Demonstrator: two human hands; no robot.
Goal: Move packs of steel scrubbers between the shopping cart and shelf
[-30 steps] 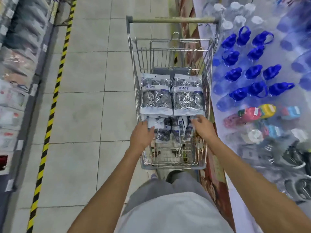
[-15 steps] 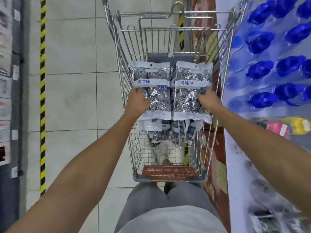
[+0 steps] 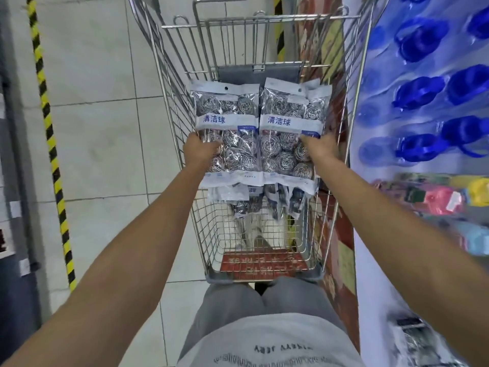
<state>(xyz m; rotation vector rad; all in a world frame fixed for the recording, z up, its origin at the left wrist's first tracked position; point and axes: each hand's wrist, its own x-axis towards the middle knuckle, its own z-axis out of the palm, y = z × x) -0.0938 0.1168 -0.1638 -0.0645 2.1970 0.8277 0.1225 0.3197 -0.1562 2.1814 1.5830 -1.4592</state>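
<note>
Bare hands: both reach into a wire shopping cart (image 3: 182, 83), arms stretched forward from the person's body.
Left hand (image 3: 199, 151): fingers curled over the left edge of the left pack (image 3: 227, 128), gripping it about halfway down.
Right hand (image 3: 318, 149): fingers curled round the right edge of the right pack (image 3: 289, 125), gripping at a matching height.
Packs: two clear plastic bags of silver steel-wool balls, side by side and touching, each with a white band printed in blue; held above the middle of the cart.
More packs (image 3: 260, 201): a loose heap lies beneath, toward the cart's near end.
Handling, as a judgement: likely light and springy, with slick, crinkly film that could slide through a loose grip; the balls give under pressure without harm. Side edges or the flat white header with its hanging hole offer the surest hold.
Surroundings: blue-capped water bottles (image 3: 420, 94) along the cart's right side; tiled floor (image 3: 105, 133) with a yellow-and-black striped line (image 3: 53, 144) on the left.
</note>
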